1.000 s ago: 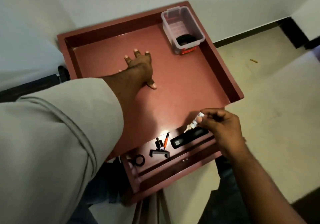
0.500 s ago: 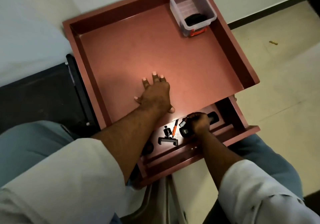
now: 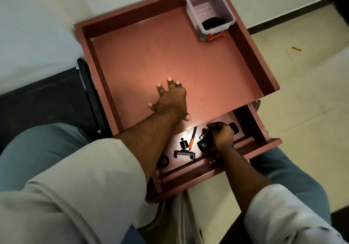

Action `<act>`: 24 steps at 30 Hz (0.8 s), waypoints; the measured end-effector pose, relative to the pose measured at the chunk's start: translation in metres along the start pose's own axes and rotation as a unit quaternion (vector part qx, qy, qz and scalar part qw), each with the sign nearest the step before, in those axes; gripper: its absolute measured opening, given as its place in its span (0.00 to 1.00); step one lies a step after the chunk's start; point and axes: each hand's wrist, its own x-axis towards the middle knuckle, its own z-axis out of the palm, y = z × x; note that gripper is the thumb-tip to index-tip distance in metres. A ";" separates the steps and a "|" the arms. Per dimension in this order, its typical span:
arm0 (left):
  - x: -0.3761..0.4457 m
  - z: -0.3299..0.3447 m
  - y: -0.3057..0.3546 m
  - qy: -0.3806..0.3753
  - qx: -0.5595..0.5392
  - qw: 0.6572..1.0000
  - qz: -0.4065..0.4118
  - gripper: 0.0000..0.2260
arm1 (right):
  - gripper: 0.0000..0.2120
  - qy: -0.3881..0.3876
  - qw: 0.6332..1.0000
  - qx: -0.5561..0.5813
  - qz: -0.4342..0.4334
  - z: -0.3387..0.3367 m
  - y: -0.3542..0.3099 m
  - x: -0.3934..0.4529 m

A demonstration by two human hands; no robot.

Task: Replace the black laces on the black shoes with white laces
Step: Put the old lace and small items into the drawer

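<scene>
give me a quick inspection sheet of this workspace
surface: red tabletop with raised rims, drawer pulled open below it
job's things: no shoes or laces seen
clutter: clear box in the far right corner with a dark item inside; in the drawer a black clamp, an orange-and-black pen, a black ring
hands: left hand flat on the tabletop; right hand in the drawer, curled round a black device
cables: nothing seen
surroundings: white wall, pale tiled floor, the person's knees either side
</scene>
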 end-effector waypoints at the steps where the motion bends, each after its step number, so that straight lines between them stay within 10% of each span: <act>1: 0.000 0.001 0.000 0.000 -0.003 1.000 0.001 0.58 | 0.09 -0.016 0.999 0.016 -0.030 -0.008 0.000 -0.008; 4: -0.007 -0.002 -0.002 0.007 0.002 1.000 0.012 0.58 | 0.06 -0.144 0.968 -0.113 -0.170 -0.043 -0.005 -0.044; 7: -0.018 -0.002 -0.012 0.043 0.027 0.998 0.035 0.57 | 0.10 -0.299 0.848 -0.364 -0.242 -0.066 0.003 -0.081; 11: -0.051 0.011 -0.031 0.104 0.008 0.994 0.040 0.40 | 0.12 -0.205 0.706 -0.567 -0.371 -0.060 0.007 -0.107; 24: -0.103 0.030 -0.082 0.012 -0.023 0.999 0.021 0.26 | 0.46 -0.025 0.654 -0.584 -0.481 0.004 -0.064 -0.075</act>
